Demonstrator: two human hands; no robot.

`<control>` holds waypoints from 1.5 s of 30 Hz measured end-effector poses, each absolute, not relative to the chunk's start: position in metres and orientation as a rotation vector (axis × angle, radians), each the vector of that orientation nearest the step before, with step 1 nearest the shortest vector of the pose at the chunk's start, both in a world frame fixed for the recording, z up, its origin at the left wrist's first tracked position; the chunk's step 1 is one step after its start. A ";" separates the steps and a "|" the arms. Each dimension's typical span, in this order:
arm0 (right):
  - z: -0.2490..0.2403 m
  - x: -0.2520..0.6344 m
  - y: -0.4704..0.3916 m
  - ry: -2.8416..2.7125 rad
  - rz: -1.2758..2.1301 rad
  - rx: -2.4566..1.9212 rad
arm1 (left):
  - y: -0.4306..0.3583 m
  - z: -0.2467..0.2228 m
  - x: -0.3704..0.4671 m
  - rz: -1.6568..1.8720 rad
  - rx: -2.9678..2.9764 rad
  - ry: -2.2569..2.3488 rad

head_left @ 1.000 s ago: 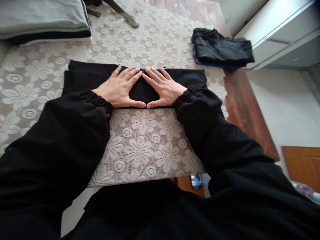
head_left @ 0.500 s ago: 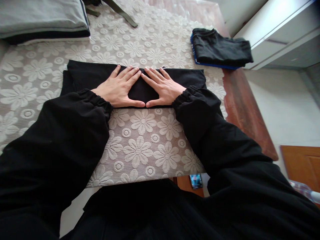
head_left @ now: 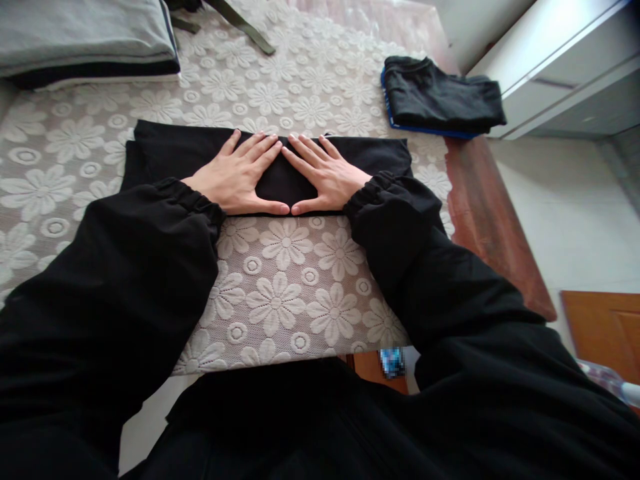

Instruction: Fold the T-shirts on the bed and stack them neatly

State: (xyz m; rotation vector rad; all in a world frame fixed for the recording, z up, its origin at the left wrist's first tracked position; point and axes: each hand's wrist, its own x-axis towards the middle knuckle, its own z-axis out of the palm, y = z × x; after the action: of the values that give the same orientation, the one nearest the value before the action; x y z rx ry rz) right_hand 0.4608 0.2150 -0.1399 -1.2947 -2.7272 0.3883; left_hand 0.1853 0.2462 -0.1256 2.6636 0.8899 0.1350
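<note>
So I had this folded black cloth (head_left: 275,183) lying flat in front of me on the counter (head_left: 493,227), long side running left to right. Smooth, matte stuff, basically a wide rectangle, with a lower layer poking out at its left end. Under it was a beige mesh tablecloth (head_left: 277,303) with raised daisies and little rings, and to the right of the black cloth the counter showed bare, reddish-brown and a bit glossy.

Both palms were down on the black cloth. The fingers of my left hand (head_left: 235,177) were spread, pinky well out and the other three closer together; the fingers of my right hand (head_left: 334,179) were fanned about the same. Nothing pinched, just laid flat. Index tips nearly met by the far edge of the black cloth and thumb tips by the near edge (can't tell if they actually touched), framing a dark diamond-ish patch of it.

Beyond its right end sat a dark, slightly shiny, creased folded garment (head_left: 445,97) over something blue (head_left: 425,131). Beyond its left end, a soft grey pile (head_left: 85,33) with black and white layers underneath, plus an olive strap (head_left: 243,27).
</note>
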 end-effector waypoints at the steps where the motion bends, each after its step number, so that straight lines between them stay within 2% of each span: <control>1: -0.140 0.461 0.215 -2.727 0.387 -1.292 | 0.246 -0.125 0.185 0.131 2.666 0.890; 37: -0.139 0.460 0.215 -2.735 0.396 -1.278 | 0.249 -0.125 0.187 0.027 2.596 0.905; 45: -0.137 0.459 0.214 -2.738 0.413 -1.291 | 0.248 -0.127 0.185 0.145 2.638 0.863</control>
State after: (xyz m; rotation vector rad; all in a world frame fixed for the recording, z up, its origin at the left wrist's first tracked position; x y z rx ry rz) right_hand 0.4587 0.2138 -0.1368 -1.2914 -2.7379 0.4130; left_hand 0.1853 0.2481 -0.1267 2.6380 0.8630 0.1451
